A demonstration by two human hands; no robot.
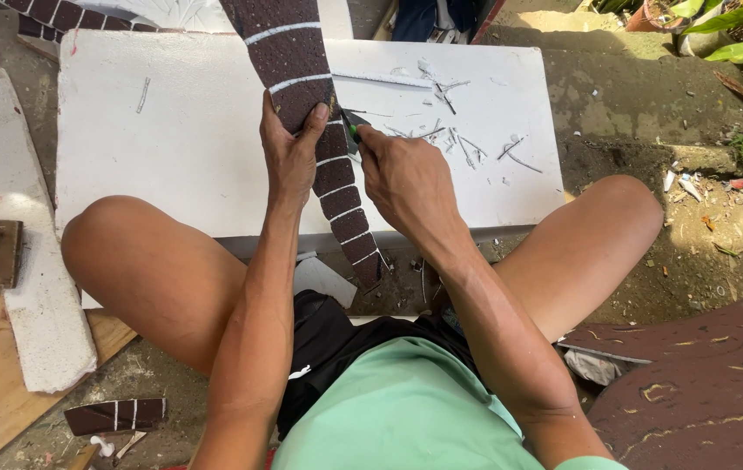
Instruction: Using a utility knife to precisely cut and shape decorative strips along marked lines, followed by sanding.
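While the person sits on the ground with knees spread, the head view looks down on both hands meeting over a white foam board (197, 139). Left hand (289, 152): fingers curled shut around a long brown strip (293, 52) marked with white cross lines, thumb on one edge and fingertips (319, 113) on the other, pinning it flat against the board. From under these fingers the strip runs up past the top of the frame and down between the wrists to end just over the board's near edge. Right hand (406, 174): fingers closed on a small knife (352, 129) with a green handle, whose tip touches the strip's edge just beside the left fingertips. Thin white shavings (458, 144) lie scattered on the board beyond the right fingers. A short brown offcut (116, 415) with white lines lies on the ground well behind the left elbow, a long white foam slab (23, 261) lies outside the left knee, and a dark brown sheet (702, 383) lies beside the right forearm.
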